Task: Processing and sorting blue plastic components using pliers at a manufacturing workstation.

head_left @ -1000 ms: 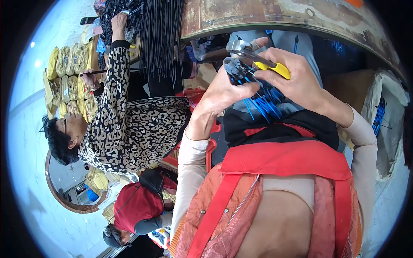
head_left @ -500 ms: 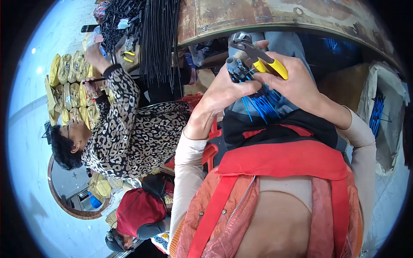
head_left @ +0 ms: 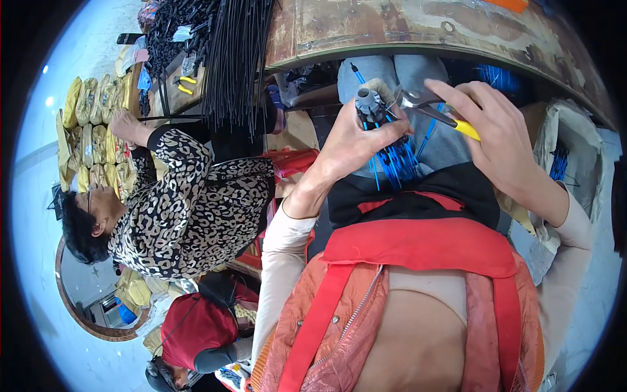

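Note:
My left hand [head_left: 359, 138] is closed around a grey ribbed tubular hub [head_left: 367, 102] with a bundle of thin blue rods [head_left: 400, 164] fanning out below it, toward my lap. It looks like part of an umbrella frame. My right hand [head_left: 499, 134] grips pliers [head_left: 439, 112] with yellow handles. Their metal jaws point left, close to the hub and a pale, worn-looking covering on a left-hand finger. Whether the jaws touch any wire cannot be made out. One blue rod with a black tip sticks up past the hub, and another slants down between my hands.
A worn wooden table [head_left: 366, 32] curves across the top. Long black rods [head_left: 238, 65] lie at its left, near other yellow-handled pliers [head_left: 187, 83]. A person in a leopard-print top [head_left: 189, 202] works at left; another in red [head_left: 196, 330] sits below. A lined container [head_left: 578, 176] holds blue rods at right.
My right hand has moved right and apart from the left hand, carrying the pliers; their jaws have dropped beside the hub. The left hand has shifted slightly right and down with the bundle.

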`<state>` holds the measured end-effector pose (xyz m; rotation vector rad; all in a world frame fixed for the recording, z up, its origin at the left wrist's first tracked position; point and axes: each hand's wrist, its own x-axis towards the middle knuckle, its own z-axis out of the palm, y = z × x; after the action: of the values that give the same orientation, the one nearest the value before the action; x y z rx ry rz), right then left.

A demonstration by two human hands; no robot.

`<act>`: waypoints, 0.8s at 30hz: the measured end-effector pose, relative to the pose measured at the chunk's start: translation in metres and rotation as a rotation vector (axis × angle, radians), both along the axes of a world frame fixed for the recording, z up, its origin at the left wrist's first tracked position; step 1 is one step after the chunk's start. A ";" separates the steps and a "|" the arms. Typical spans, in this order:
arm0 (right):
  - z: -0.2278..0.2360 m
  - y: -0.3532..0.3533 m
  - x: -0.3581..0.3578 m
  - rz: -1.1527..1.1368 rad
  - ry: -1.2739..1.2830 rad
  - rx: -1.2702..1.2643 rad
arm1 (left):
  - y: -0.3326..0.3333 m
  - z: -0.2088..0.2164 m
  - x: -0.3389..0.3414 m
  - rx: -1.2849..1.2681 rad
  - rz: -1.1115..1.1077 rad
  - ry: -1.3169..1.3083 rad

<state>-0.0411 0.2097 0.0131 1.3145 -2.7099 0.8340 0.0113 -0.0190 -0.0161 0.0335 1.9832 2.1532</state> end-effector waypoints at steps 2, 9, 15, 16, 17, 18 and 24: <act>-0.003 -0.003 -0.002 -0.029 0.244 0.019 | 0.001 0.001 0.002 0.001 0.043 -0.019; -0.001 -0.010 -0.011 -0.035 0.662 0.158 | 0.002 -0.001 0.006 0.001 0.070 -0.013; -0.009 -0.008 -0.021 -0.072 0.792 0.197 | 0.000 -0.002 0.005 0.010 0.064 -0.046; -0.009 -0.006 -0.020 -0.074 0.796 0.235 | -0.001 -0.004 0.004 -0.010 0.057 -0.036; -0.010 -0.004 -0.018 -0.075 0.800 0.275 | -0.001 -0.006 0.004 -0.028 0.051 -0.025; -0.009 -0.002 -0.018 -0.074 0.801 0.272 | -0.002 -0.007 0.003 -0.030 0.053 -0.024; 0.018 0.012 -0.024 0.182 0.465 0.265 | 0.003 -0.008 -0.001 -0.072 0.131 0.066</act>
<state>-0.0652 0.2217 0.0315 1.5824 -2.4082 0.1371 0.0106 -0.0164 -0.0241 -0.0379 2.1547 2.1830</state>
